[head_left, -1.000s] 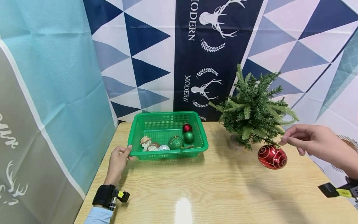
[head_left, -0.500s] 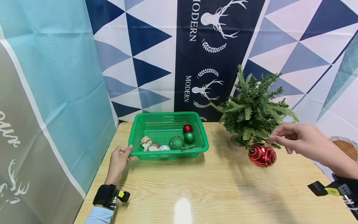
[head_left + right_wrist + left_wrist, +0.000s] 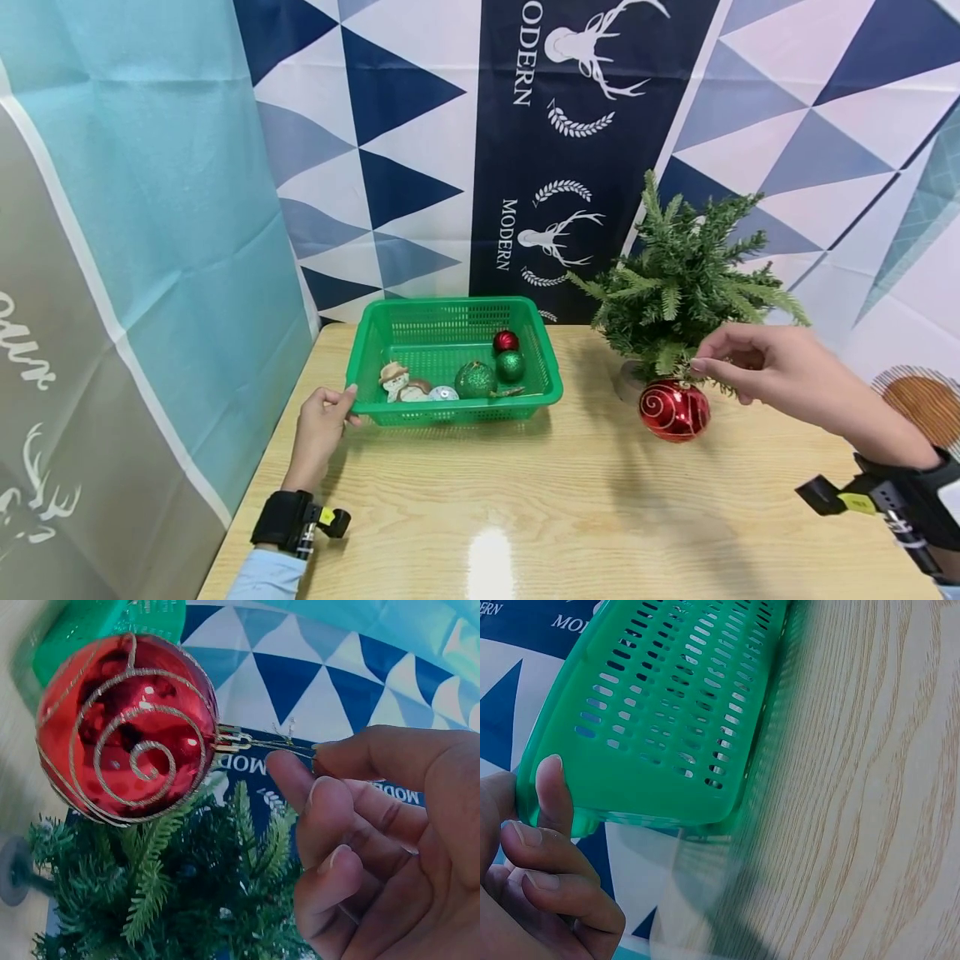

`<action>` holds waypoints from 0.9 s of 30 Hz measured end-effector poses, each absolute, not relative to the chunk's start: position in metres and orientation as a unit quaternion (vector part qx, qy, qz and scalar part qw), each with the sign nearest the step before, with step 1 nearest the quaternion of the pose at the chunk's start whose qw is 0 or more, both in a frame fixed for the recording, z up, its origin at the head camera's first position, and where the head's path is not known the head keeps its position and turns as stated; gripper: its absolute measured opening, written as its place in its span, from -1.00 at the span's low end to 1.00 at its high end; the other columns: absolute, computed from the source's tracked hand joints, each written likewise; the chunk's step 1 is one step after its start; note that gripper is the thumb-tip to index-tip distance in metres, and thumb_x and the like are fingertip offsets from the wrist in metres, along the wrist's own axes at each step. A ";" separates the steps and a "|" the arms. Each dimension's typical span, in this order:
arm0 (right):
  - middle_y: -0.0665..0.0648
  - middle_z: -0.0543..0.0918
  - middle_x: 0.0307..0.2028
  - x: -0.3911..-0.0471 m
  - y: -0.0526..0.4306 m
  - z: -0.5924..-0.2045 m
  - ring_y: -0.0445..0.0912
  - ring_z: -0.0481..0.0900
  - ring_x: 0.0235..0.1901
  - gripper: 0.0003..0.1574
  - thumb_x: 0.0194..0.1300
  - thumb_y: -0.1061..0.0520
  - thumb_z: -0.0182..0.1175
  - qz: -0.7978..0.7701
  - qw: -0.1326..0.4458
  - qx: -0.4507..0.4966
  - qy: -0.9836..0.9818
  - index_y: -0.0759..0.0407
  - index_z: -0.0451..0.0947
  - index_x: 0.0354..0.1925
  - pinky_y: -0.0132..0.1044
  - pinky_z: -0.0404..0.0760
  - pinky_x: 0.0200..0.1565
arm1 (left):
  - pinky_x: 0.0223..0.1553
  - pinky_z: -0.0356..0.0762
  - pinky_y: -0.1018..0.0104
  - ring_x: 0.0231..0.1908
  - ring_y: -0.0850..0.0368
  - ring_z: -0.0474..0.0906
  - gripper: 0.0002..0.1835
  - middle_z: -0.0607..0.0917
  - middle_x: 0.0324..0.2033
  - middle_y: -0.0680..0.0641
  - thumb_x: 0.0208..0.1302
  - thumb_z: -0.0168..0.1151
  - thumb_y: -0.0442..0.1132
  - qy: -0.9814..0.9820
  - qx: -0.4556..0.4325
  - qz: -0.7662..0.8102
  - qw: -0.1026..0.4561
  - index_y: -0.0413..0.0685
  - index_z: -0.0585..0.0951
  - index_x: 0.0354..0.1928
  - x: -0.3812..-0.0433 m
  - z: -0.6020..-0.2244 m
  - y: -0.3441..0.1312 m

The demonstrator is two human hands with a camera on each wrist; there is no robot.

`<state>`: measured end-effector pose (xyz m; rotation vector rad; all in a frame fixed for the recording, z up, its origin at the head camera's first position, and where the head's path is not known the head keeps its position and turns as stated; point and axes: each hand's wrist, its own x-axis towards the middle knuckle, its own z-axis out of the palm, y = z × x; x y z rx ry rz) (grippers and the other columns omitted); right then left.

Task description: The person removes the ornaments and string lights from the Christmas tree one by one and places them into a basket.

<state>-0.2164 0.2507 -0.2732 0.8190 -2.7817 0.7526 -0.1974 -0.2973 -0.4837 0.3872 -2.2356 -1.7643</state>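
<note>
My right hand (image 3: 772,367) pinches the thin hanging string of a shiny red Christmas bauble (image 3: 674,410) with gold glitter swirls. In the right wrist view the string (image 3: 281,744) runs taut from the bauble's gold cap to the thumb and forefinger. The bauble hangs in front of the lower branches of a small artificial Christmas tree (image 3: 682,283). At the left, my left hand (image 3: 318,429) grips the front left corner of a green plastic basket (image 3: 453,407); the left wrist view shows the thumb and a finger on its rim (image 3: 536,772).
Inside the basket lie a snowman ornament (image 3: 401,385), a silvery ball (image 3: 444,393), two green balls (image 3: 476,380) and a small red ball (image 3: 506,341). The tree's round base (image 3: 628,382) stands on the wooden table (image 3: 420,508). Patterned cloth (image 3: 405,142) hangs behind.
My right hand has moved left with the hanging red bauble, bringing it across the front of the tree. The left hand stays on the basket corner, and the basket has not moved.
</note>
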 end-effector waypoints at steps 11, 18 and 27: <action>-0.16 0.71 -0.44 -0.221 0.231 -0.276 -0.15 0.53 -0.62 -0.96 0.46 0.09 0.33 0.258 0.080 0.288 -0.919 -0.05 0.68 -0.14 -0.29 0.48 -0.57 | -0.47 0.29 0.22 -0.64 0.08 0.30 -0.57 0.73 -0.45 -0.26 0.55 0.14 0.11 -0.770 0.135 -0.609 0.137 -0.17 0.42 -0.17 -0.197 -0.483 -0.296; -0.16 0.74 -0.40 -0.223 0.221 -0.277 -0.15 0.55 -0.62 -0.97 0.46 0.10 0.33 0.267 0.084 0.299 -0.912 -0.06 0.69 -0.15 -0.30 0.51 -0.55 | -0.49 0.27 0.22 -0.66 0.11 0.28 -0.55 0.73 -0.43 -0.32 0.55 0.13 0.13 -0.769 0.131 -0.611 0.134 -0.18 0.42 -0.16 -0.197 -0.484 -0.297; -0.12 0.75 -0.35 -0.227 0.213 -0.277 -0.15 0.59 -0.58 -0.95 0.48 0.04 0.30 0.267 0.079 0.295 -0.914 -0.08 0.68 -0.12 -0.29 0.54 -0.50 | -0.50 0.26 0.24 -0.66 0.09 0.29 -0.55 0.72 -0.40 -0.38 0.54 0.14 0.13 -0.768 0.133 -0.611 0.136 -0.16 0.42 -0.17 -0.198 -0.485 -0.297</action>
